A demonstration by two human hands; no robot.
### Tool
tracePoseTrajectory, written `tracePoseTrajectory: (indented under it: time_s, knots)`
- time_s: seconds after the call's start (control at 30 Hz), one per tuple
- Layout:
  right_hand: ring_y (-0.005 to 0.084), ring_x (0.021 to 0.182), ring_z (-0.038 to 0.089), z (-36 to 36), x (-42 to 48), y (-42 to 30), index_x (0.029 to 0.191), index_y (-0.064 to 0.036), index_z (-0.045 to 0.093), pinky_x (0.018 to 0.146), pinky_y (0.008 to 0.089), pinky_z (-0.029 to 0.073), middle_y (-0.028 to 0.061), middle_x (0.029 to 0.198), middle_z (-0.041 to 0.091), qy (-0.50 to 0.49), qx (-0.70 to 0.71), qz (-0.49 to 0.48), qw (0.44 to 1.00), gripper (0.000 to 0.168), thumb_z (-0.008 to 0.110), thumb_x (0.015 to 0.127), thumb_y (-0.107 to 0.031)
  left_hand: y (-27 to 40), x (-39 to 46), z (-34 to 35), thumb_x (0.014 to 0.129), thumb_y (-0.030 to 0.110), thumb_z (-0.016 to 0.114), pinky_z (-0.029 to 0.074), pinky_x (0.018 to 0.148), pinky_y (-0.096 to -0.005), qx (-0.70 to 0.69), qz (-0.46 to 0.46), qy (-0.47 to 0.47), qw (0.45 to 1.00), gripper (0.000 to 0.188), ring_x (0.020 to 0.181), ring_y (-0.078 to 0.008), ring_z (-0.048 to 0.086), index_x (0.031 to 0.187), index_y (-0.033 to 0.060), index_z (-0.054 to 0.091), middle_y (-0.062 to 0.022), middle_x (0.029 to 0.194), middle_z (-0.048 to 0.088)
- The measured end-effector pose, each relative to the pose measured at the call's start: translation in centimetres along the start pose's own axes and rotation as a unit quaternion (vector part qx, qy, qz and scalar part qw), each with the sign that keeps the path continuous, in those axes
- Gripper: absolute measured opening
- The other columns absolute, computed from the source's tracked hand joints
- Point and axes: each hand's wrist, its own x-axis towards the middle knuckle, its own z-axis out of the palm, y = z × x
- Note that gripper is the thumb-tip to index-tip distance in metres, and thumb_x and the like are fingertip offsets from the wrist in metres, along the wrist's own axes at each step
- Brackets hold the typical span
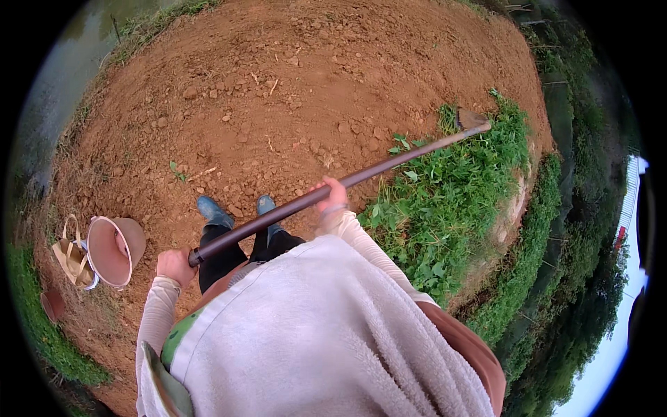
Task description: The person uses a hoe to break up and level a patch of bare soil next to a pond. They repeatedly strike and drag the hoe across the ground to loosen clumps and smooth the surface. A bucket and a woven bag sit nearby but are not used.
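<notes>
A long-handled hoe crosses in front of me, its dark brown handle slanting up to the right. My left hand grips the butt end of the handle. Farther along the shaft, my right hand is closed around it near the middle. At the far end, the hoe blade is over the upper edge of a patch of green leafy vines; whether it touches the soil is hard to tell. Below the handle are my blue rubber boots, standing on reddish-brown soil.
At my left stands a pinkish plastic bucket with something reddish inside, beside a tan bag. A smaller reddish container lies nearer the grass. Water borders the plot at upper left; dense greenery lines the right. A pale towel hangs over my chest.
</notes>
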Motion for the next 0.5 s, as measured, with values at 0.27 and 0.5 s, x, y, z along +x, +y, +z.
tracePoseTrajectory:
  time_s: [0.27,0.5]
  knots:
    - [0.0165,0.047,0.043,0.8,0.2,-12.5,0.070,-0.005,0.042,0.045,0.0335,0.041,0.0038,0.056,0.042,0.059,-0.034,-0.200,0.978,0.012,0.054,0.073,-0.006,10.7,5.4,-3.7,0.061,0.021,0.059,0.044,0.058,-0.0417,-0.154,0.112,-0.035,0.981,0.021,0.064,-0.0340,0.056,0.073,0.0055,0.052,-0.0172,0.064,0.056]
    - [0.0180,0.046,0.044,-1.5,3.9,-1.2,0.078,-0.006,0.041,0.044,0.0342,0.043,0.0058,0.056,0.042,0.126,-0.114,-0.049,0.984,0.014,0.054,0.075,-0.012,6.5,0.1,-5.8,0.058,0.026,0.063,0.044,0.058,-0.0419,-0.136,0.025,-0.148,0.979,0.026,0.062,-0.0346,0.055,0.067,0.0030,0.054,-0.0191,0.062,0.055]
